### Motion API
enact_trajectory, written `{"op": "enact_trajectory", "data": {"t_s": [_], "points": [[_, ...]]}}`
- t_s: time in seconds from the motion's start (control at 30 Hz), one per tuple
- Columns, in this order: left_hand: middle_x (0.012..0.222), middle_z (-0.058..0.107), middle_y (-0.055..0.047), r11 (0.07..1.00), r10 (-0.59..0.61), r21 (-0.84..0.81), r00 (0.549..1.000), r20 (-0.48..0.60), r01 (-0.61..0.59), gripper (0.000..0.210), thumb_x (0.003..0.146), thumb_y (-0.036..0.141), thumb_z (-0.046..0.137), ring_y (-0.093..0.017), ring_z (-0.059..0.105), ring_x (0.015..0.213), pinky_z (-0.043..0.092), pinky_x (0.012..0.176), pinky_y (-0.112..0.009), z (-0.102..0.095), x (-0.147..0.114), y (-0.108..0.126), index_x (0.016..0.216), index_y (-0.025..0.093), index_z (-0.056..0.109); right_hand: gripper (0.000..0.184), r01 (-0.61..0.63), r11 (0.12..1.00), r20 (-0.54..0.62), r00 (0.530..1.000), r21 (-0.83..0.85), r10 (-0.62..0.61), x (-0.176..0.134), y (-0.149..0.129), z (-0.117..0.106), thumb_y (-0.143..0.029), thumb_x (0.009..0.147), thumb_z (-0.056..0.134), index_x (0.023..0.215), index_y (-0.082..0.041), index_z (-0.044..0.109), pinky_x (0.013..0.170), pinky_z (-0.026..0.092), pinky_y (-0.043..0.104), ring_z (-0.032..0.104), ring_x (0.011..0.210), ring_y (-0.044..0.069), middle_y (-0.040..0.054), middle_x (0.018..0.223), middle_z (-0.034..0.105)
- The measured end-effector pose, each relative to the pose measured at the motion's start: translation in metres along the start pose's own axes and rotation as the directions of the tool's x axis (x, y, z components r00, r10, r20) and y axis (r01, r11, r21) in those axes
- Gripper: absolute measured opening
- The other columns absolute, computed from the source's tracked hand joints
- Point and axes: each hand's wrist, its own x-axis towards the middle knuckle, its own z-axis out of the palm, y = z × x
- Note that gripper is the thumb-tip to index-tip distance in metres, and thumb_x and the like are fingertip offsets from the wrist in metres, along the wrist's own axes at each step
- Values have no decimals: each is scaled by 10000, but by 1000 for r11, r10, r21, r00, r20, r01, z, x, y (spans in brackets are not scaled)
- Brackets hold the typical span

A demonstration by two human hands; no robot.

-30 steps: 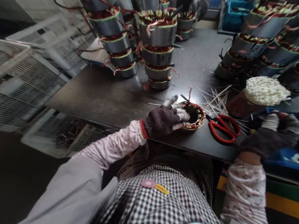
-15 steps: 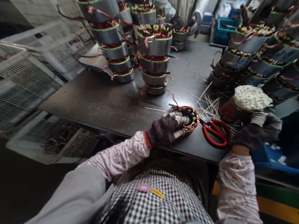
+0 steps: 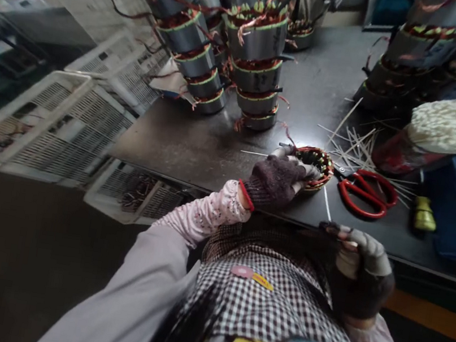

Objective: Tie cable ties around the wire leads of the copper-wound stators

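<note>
Left hand (image 3: pixel 278 180) grasps one round, copper-wound ring (image 3: pixel 326 175) | right hand (image 3: pixel 362 265) pinches one thin white stick (image 3: pixel 327 204) | one pair red-handled scissors (image 3: pixel 364 193)

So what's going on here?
A person's left hand, in a dark knitted glove, has fingers over the rim of a low, copper-wound ring on the dark tabletop. The right hand, also gloved, seems to pinch a thin white strip near the front edge, its far end pointing towards the ring. Red-handled scissors lie beside the ring, with loose white strips scattered behind. Grey cylindrical wound cores stand stacked farther back.
</note>
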Motion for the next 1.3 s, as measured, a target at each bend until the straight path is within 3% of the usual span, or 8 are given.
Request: {"op": "enact_trajectory", "data": {"t_s": [0.2, 0.33, 0.47, 0.8, 0.97, 1.07, 1.17, 1.3], "points": [[1225, 882, -24, 997, -44, -60, 996, -82, 40, 259, 1038, 255, 721, -253, 784, 1232, 576, 1211, -481, 6, 6, -7, 1260, 271, 855, 313, 229, 972, 91, 971, -59, -223, -3, -8, 6, -164, 1024, 613, 1278, -341, 660, 697, 706, 380, 829, 858, 243, 65, 965, 836], [1341, 851, -55, 997, -78, -25, 989, -122, 75, 368, 1038, 276, 723, -280, 763, 1296, 588, 1215, -473, 10, 5, -4, 1397, 252, 803, 245, 221, 969, 167, 965, -110, -201, 13, -24, 11, -164, 1042, 597, 1227, -312, 663, 695, 701, 357, 816, 781, 227, 62, 918, 828], [1405, 823, -82, 996, -77, 37, 992, -103, 81, 494, 1044, 252, 695, -301, 713, 1424, 512, 1329, -518, 12, 0, 2, 1537, 212, 705, 318, 196, 975, 92, 978, -103, -187, 8, -29, 10, -154, 1006, 646, 1265, -337, 669, 727, 715, 373, 831, 841, 243, 62, 952, 840], [1457, 797, -137, 999, -42, -23, 980, -193, 38, 432, 1089, 287, 632, -281, 723, 1442, 435, 1398, -527, 28, -6, -8, 1491, 144, 698, 371, 199, 978, 106, 976, -57, -193, 5, -17, 26, -150, 1009, 639, 1346, -295, 692, 764, 727, 368, 842, 922, 242, 107, 1051, 850], [1417, 815, -112, 922, -201, -374, 946, -256, 95, 294, 1048, 263, 711, -283, 732, 1420, 507, 1339, -515, 43, -8, -7, 1328, 200, 774, 314, 73, 973, 102, 990, 220, -97, 19, 11, 49, -167, 1013, 626, 1233, -328, 780, 936, 731, 424, 840, 1104, 236, 84, 1181, 845], [1267, 854, -112, 764, -288, -644, 912, -292, 35, 238, 1033, 252, 745, -257, 812, 1228, 611, 1209, -489, 58, -10, -11, 1258, 185, 783, 145, -178, 920, 108, 983, 349, 149, 35, 12, 52, -305, 975, 759, 1110, -318, 810, 884, 729, 426, 840, 940, 220, 37, 1045, 852], [1150, 870, -93, 802, -239, -597, 906, -350, -18, 121, 991, 253, 814, -264, 789, 1254, 577, 1242, -522, 65, -12, -13, 1093, 193, 836, 190, -441, 782, 254, 897, 440, 363, 54, 1, 47, -426, 893, 860, 994, -277, 800, 657, 670, 340, 756, 678, 175, -2, 843, 806], [1132, 879, -73, 899, -187, -437, 919, -346, 19, 103, 988, 230, 823, -243, 776, 1263, 566, 1260, -521, 61, -13, -10, 1082, 214, 861, 212, -395, 858, 281, 908, 329, 311, 73, -8, 46, -447, 886, 840, 941, -249, 791, 720, 656, 378, 741, 713, 192, 26, 841, 804]]}}
